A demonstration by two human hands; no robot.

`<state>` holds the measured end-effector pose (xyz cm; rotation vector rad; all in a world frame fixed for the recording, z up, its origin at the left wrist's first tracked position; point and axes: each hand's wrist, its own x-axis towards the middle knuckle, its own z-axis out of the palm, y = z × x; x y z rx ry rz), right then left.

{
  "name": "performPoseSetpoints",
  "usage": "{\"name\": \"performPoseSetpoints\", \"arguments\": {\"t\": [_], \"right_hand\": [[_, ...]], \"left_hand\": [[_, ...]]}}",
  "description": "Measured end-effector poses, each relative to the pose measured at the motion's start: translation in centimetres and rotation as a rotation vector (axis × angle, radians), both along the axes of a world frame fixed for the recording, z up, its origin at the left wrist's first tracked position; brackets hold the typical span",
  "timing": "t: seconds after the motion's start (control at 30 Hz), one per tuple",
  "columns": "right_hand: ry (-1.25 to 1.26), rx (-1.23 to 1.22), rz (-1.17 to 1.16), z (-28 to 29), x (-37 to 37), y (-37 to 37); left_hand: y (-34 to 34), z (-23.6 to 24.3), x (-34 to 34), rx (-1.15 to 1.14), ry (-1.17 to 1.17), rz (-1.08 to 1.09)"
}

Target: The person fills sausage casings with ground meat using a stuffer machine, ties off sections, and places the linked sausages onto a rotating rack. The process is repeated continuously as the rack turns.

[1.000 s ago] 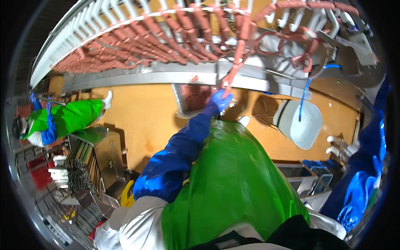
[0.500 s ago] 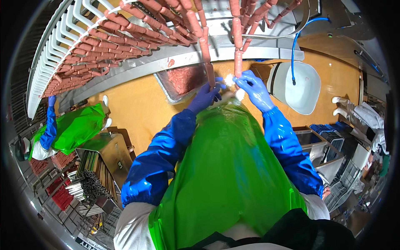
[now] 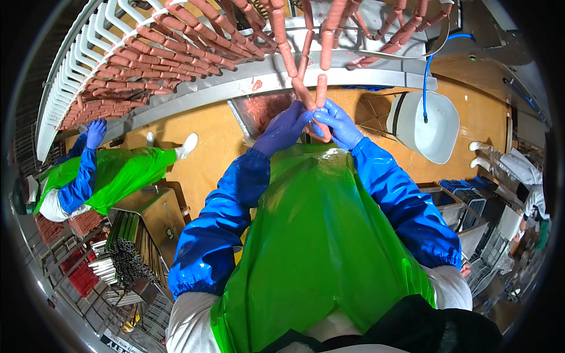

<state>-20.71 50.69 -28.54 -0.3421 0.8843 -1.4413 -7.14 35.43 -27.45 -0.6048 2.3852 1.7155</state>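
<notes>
Two hanging strands of linked pink sausages (image 3: 321, 91) come together just in front of my green apron. My left hand (image 3: 283, 127), in a blue-purple glove, is closed around the lower end of the left strand. Fingers pinched, my right hand (image 3: 341, 125) grips the same joint, its fingertips touching those of the left. A short sausage piece pokes out below the fingers. Exactly how the links meet is hidden behind my gloves. Partly covered by my left hand, a metal tray of ground meat (image 3: 265, 112) sits beyond it.
Sausage strands hang from a curved white hook rack (image 3: 94, 53) at the upper left, above a metal rail (image 3: 223, 88). At right stands a white tub (image 3: 432, 132) with a blue hose (image 3: 426, 82). A co-worker in a green apron (image 3: 118, 176) is at left; another person (image 3: 524, 170) is far right.
My hands have moved together, bringing the two separate sausage strands to one point. The co-worker at left has shifted, with gloved hands now up at the rack's lower end.
</notes>
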Motion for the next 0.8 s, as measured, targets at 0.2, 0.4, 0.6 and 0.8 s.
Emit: {"name": "performPoseSetpoints", "arguments": {"t": [0.2, 0.4, 0.6, 0.8], "right_hand": [[1.252, 0.027, -0.275, -0.1, 0.9, -1.0], [0.529, 0.307, -0.443, -0.2, 2.8, 3.1], [0.782, 0.287, -0.385, 0.7, 5.0, 2.5], [0.348, 0.535, -0.224, 1.0, 4.2, 3.0]], "left_hand": [[-0.4, -1.2, -2.0, 0.157, 0.347, 0.312], [-0.6, -2.7, -2.3, 0.650, 0.316, 0.269], [2.4, 0.7, -5.1, 0.418, 0.297, 0.184], [1.3, -1.8, -4.8, 0.239, 0.201, 0.305]]}}
